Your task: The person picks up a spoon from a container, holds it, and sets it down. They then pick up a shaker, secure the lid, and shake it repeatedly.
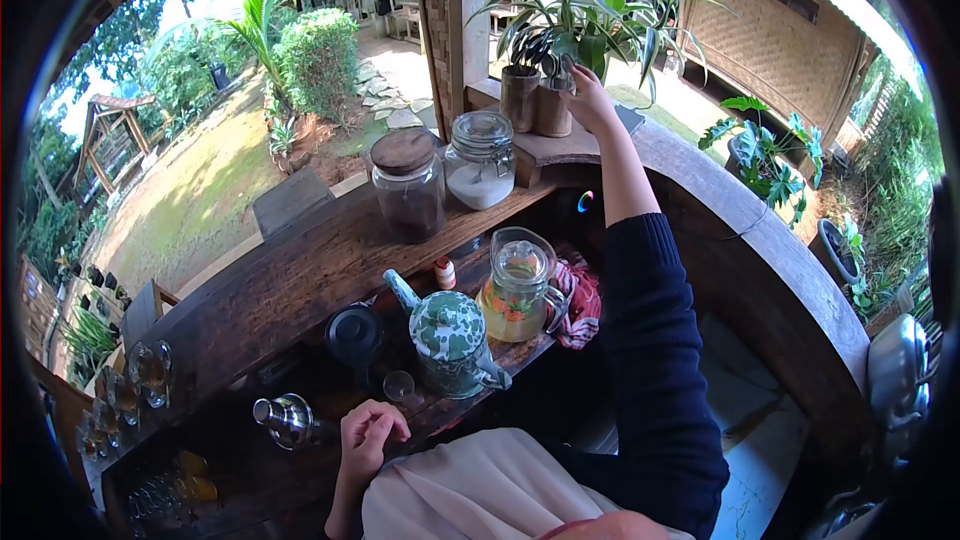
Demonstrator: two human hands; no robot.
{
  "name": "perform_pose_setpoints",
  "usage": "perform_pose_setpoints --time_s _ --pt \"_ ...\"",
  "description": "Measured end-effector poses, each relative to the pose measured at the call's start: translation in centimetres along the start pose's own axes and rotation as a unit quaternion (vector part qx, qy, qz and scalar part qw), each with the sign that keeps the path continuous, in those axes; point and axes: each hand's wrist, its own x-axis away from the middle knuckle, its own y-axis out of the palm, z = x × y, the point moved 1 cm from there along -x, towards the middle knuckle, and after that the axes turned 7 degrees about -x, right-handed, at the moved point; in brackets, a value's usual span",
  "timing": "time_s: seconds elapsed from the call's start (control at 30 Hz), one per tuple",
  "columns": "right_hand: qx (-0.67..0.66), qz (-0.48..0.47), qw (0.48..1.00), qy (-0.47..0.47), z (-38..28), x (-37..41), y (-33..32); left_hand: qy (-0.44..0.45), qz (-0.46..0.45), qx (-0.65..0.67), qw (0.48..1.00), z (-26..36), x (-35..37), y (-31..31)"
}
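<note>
Right now you are at the fetching step: your right hand [588, 95] is stretched up to the far ledge, where two wooden cups stand side by side under the plant [580, 0]. Its grip looks pinched together on the top of a spoon [556, 66] that stands in the nearer wooden cup [552, 110], among other utensils; how firm that hold is, the view is too small to show. Your left hand [368, 435] rests on the near edge of the table [280, 290], fingers loosely curled and holding nothing, just beside a small glass [398, 385].

As I judge it, the spoon is not yet out of the cup. The next move calls for a straight upward lift, so the handle clears its neighbours and the cup stays put, and for keeping your wrist clear of the hanging leaves. Coming back down, mind the white-filled jar [481, 162] and dark-filled jar [406, 188] below the ledge, then the glass pitcher [515, 292] and the green patterned teapot [450, 330] nearer you.
</note>
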Motion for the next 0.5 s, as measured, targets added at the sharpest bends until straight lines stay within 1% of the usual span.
perform_pose_setpoints --time_s 0.07,0.1,0.2,0.23,0.3,0.33,0.37,0.43,0.5 --pt "-0.001 0.002 0.999 -0.033 0.4 -0.4 0.3 0.0 -0.001 0.005 1.0 0.2 0.2 -0.2" --pt "-0.003 0.002 0.999 -0.033 -0.2 -0.1 0.2 -0.001 -0.007 0.006 1.0 0.4 0.3 -0.3" --pt "-0.052 0.044 0.994 -0.085 -1.8 0.6 -0.3 -0.003 -0.013 0.004 1.0 0.5 0.7 -0.8" --pt "-0.055 0.044 0.994 -0.084 -2.3 1.0 -0.4 -0.003 -0.014 0.002 1.0 0.5 0.9 -0.9" --pt "-0.063 0.077 0.983 -0.153 -3.2 1.6 -0.7 -0.008 -0.011 -0.004 1.0 0.5 1.4 -1.3" --pt "-0.024 0.085 0.976 -0.2 -3.5 1.8 -0.8 -0.012 -0.008 -0.007 1.0 0.5 1.6 -1.4" --pt "-0.025 0.086 0.976 -0.201 -3.8 2.1 -0.8 -0.011 -0.006 -0.008 1.0 0.5 1.8 -1.5" --pt "-0.071 0.07 0.979 -0.179 -5.5 3.8 -1.3 -0.017 -0.002 0.005 1.0 0.6 2.2 -1.7" --pt "-0.085 0.069 0.977 -0.183 -7.4 5.9 -1.5 -0.016 -0.001 0.003 1.0 0.6 2.5 -2.1"
